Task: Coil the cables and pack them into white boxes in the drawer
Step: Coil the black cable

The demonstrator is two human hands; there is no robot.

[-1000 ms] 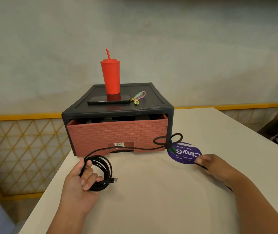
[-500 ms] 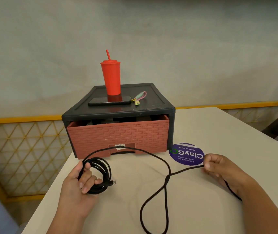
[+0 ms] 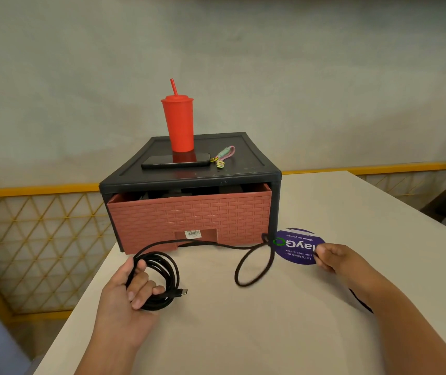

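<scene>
Your left hand (image 3: 127,293) grips the coiled cable (image 3: 162,280) in front of the drawer (image 3: 189,215). Your right hand (image 3: 332,259) pinches the loose run, right of the drawer, over the sticker (image 3: 294,244).

Matt black cable (image 3: 159,269), woven-look plastic drawer (image 3: 189,215), glossy phone (image 3: 175,161), smooth white table (image 3: 243,334)

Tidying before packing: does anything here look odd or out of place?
The loose black cable has crossed itself into a loop near the purple sticker; it may kink. The red tumbler stands beside the phone on the drawer unit, upright.
</scene>
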